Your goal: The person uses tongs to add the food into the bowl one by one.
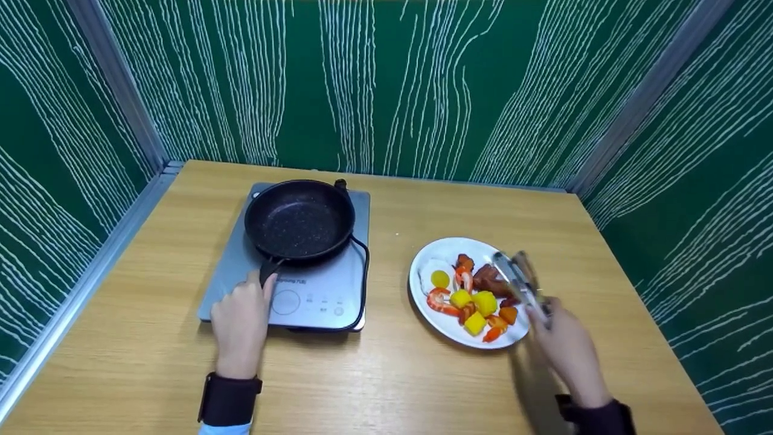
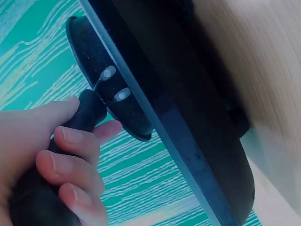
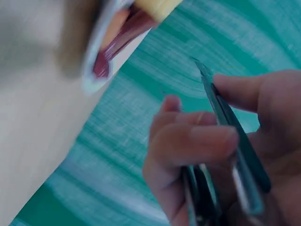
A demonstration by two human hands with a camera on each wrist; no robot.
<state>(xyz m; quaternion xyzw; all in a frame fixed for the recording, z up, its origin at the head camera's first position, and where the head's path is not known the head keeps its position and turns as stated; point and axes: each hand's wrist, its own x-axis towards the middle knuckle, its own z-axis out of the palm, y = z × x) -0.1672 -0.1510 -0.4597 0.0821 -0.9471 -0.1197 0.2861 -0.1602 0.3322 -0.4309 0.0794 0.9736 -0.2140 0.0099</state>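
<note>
My left hand (image 1: 241, 314) grips the black handle (image 2: 87, 113) of a frying pan (image 1: 300, 220), fingers curled round it in the left wrist view. The pan sits on a silver induction cooktop (image 1: 241, 290), and no food shows inside it. My right hand (image 1: 564, 341) holds metal tongs (image 1: 522, 284) over the right side of a white plate (image 1: 438, 329). On that plate lie a fried egg (image 1: 439, 278), shrimp (image 1: 442, 301), yellow cubes (image 1: 484, 302), a brown piece of meat (image 1: 489, 279) and orange pieces. Nothing can be made out between the blurred tong tips.
A black cord (image 1: 366, 278) runs along the cooktop's right edge. All of this stands on a wooden table (image 1: 386, 386), with green walls (image 1: 404, 90) patterned in white lines at the back and both sides.
</note>
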